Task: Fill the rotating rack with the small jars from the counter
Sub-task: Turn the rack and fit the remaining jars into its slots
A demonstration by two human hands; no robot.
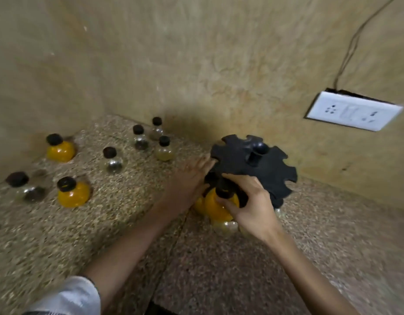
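Note:
A black rotating rack (253,164) with a notched top disc and a centre knob stands on the speckled counter (105,235) near the wall. My right hand (248,203) is closed around a small jar of yellow powder (215,206) with a black cap, holding it at the rack's near-left edge. My left hand (189,178) lies flat with its fingers against the left rim of the rack. Another yellow jar (199,204) peeks out behind. Several small black-capped jars stand on the counter to the left, among them two yellow ones (60,148) (72,192).
Clear jars with dark or pale contents stand at the left (26,187), the middle (112,160) and the back (156,130). A white wall socket (353,111) with a cable is at the right. The counter sits in a corner between two walls.

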